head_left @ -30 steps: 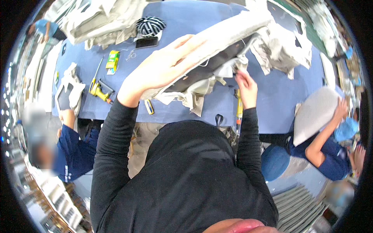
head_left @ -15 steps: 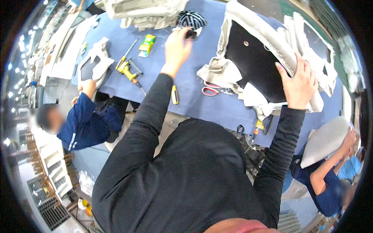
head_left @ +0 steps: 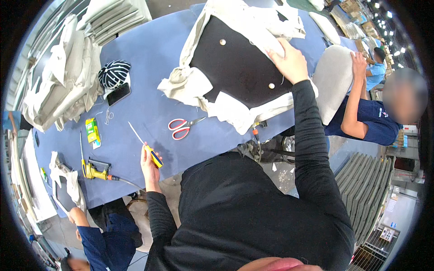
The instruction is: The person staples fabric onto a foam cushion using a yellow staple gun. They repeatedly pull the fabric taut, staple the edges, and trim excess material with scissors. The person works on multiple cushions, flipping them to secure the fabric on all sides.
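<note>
Scissors (head_left: pixel 181 128) lie between the left hand (head_left: pixel 149 168), grasping a yellow-handled tool (head_left: pixel 154 156), and the panel (head_left: pixel 239 63) the right hand (head_left: pixel 292 61) clasps; its cloth (head_left: pixel 231 113) nears the front edge of the table (head_left: pixel 147 101).

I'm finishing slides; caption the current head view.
Left hand holding a yellow-handled tool, right hand on the pale fabric edge of a black panel, scissors on the table.
</note>
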Motion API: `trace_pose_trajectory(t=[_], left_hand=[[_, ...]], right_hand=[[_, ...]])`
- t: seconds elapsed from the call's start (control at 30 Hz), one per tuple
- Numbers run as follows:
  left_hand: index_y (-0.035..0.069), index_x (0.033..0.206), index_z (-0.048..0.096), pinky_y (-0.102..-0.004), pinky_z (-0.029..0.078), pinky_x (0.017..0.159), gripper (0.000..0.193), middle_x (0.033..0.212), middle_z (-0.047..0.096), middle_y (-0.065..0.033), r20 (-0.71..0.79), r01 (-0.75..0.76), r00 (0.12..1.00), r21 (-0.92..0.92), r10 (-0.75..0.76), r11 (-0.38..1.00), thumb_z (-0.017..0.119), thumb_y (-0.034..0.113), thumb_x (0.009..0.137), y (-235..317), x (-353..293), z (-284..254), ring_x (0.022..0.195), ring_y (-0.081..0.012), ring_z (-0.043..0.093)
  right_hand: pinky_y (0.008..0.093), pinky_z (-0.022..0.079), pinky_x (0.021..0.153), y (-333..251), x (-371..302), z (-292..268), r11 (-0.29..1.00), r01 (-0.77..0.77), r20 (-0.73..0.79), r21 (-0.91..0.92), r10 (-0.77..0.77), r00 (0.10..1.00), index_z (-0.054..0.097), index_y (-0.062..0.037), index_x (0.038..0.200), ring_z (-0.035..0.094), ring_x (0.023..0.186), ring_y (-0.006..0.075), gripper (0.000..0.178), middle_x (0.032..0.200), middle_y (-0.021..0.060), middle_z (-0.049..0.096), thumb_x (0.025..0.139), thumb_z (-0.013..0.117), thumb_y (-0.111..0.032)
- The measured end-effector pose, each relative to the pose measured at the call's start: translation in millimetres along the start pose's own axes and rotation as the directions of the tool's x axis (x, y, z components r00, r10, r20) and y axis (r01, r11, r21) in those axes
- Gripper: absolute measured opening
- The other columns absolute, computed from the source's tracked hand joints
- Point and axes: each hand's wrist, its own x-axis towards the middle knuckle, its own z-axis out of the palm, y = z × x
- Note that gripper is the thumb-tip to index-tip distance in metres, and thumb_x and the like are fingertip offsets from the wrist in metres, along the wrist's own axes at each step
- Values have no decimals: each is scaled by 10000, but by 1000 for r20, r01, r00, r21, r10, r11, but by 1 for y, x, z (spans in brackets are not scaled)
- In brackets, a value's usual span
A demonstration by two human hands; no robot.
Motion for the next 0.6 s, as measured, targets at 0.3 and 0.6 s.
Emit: trace_pose_trajectory(t=[0.3,0.6], left_hand=[[88,1624,494,-257,511,667,605,1112,696,-69,606,-473,779,398,162,786,717,102,1061,22,-2,213,764,-90,619],[72,1442,717,-376,564,984,384,1231,768,-148,670,-666,682,403,293,628,733,122,1061,25,9,307,1111,-285,743]], right_hand=[[483,617,949,-55,-47,-22,953,273,-211,134,-242,947,708,-87,1415,782,1093,437,565,1198,218,804,894,824,-272],[464,559,1017,-85,-38,-18,951,307,-211,50,-290,933,696,-110,1452,748,1147,379,620,1315,148,781,861,822,-248]])
